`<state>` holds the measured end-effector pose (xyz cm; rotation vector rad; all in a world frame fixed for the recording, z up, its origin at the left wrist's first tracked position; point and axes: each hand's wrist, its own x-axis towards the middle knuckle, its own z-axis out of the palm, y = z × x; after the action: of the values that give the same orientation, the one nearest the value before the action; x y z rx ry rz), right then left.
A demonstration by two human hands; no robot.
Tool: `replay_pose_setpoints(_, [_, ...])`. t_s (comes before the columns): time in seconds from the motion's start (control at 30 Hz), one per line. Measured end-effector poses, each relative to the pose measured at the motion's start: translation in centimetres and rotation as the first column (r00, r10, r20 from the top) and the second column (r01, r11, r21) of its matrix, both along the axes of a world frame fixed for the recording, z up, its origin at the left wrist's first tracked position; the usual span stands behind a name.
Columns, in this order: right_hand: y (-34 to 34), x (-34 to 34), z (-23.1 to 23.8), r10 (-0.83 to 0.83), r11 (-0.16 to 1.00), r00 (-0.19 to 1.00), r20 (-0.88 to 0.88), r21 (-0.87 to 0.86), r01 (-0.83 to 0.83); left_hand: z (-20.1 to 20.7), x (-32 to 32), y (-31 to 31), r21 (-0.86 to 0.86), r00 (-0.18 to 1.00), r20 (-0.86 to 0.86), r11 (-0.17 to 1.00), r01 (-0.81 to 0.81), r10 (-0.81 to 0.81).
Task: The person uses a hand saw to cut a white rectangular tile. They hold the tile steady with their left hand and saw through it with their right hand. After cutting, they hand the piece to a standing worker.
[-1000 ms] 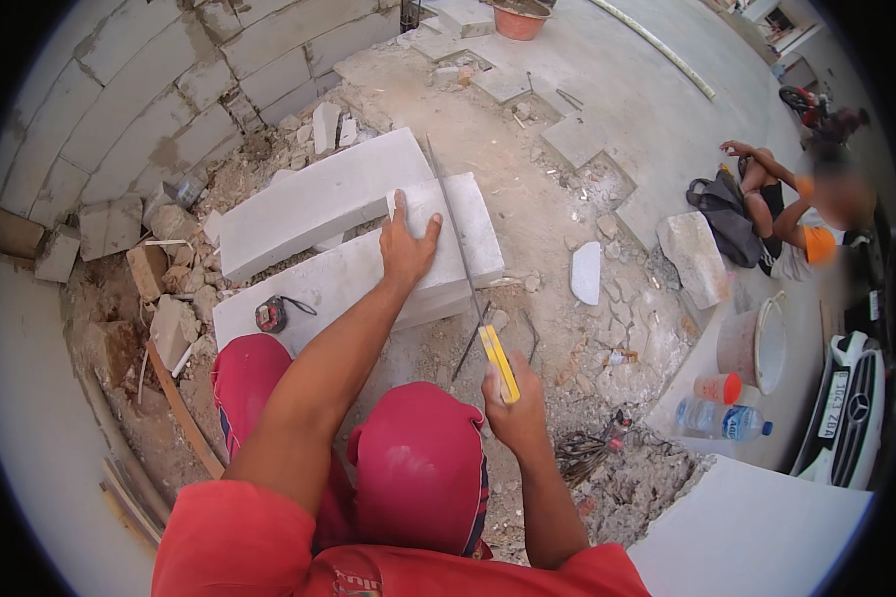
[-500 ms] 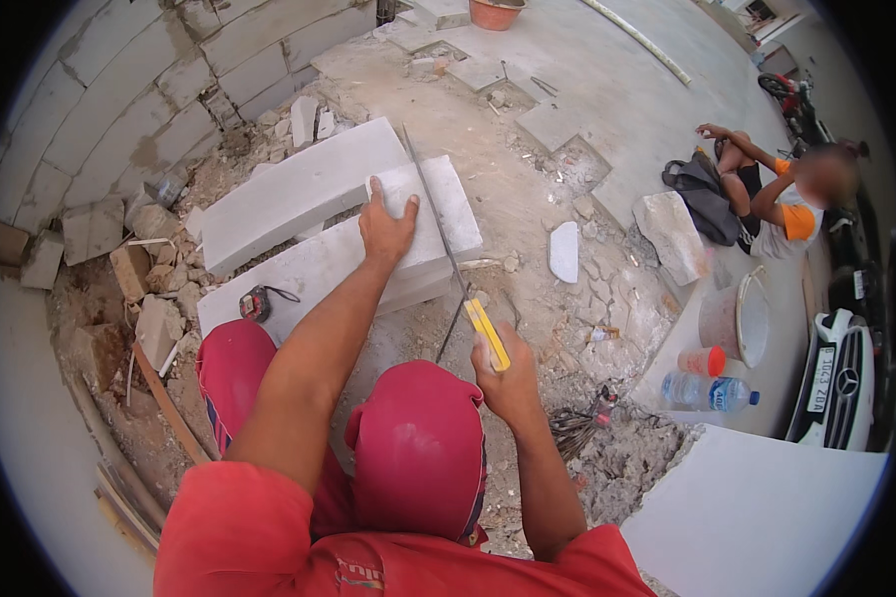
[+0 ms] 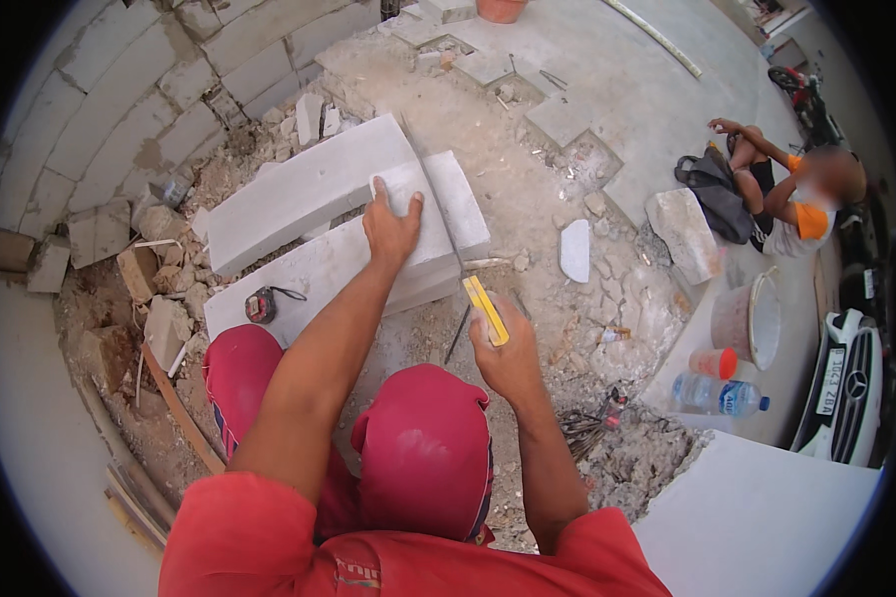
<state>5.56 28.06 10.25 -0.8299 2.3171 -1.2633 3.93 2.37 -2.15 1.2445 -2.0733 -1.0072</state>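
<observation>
My right hand (image 3: 508,343) grips the yellow handle of a handsaw (image 3: 450,234). Its long thin blade lies across a white lightweight block (image 3: 319,264), near the right end. On top of that block, left of the blade, my left hand (image 3: 392,227) rests with thumb and fingers spread. A second pale block (image 3: 314,184) sits just beyond it, and my left fingertips reach its near edge. The lower block bears a black-and-red tape measure (image 3: 261,304) with a wrist strap, close to my left knee.
Broken block rubble (image 3: 164,323) fills the left side below a block wall (image 3: 119,99). At right are a bucket (image 3: 732,323), a red-lidded container (image 3: 713,363), a water bottle (image 3: 717,394) and a seated person (image 3: 801,209). A pale offcut (image 3: 574,251) lies on the ground.
The saw has slid forward, away from me, along its line across the block, and my right hand went with it. My left hand keeps its place on the block. The view has shifted slightly.
</observation>
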Motion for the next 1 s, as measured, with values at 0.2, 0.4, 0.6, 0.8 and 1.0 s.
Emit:
replay_pose_setpoints(0.2, [8.2,6.2,3.6,-0.044,0.998,0.997,0.057,0.044,0.042,-0.6,0.8,-0.8,0.013,1.0,-0.01,1.0,-0.016,0.016])
replay_pose_setpoints(0.4, [2.8,1.4,1.2,0.003,0.999,1.0,0.009,0.041,-0.003,-0.8,0.8,-0.6,-0.085,1.0,-0.017,0.996,-0.01,0.008])
replay_pose_setpoints(0.6, [-1.6,-0.3,-0.2,-0.018,0.999,0.999,-0.031,-0.047,0.016,-0.1,-0.1,-0.4,0.066,0.993,0.112,0.998,0.022,-0.029])
replay_pose_setpoints(0.8, [-1.0,0.3,-0.5,-0.019,0.998,1.0,-0.011,-0.064,0.018,1.4,-4.0,-2.9,-0.132,0.927,0.369,0.983,0.13,-0.073])
replay_pose_setpoints(1.0, [9.5,7.5,3.5,-0.073,0.996,0.994,0.076,0.066,0.068,1.9,-3.4,-3.2,-0.026,0.898,0.419,0.986,0.162,-0.136])
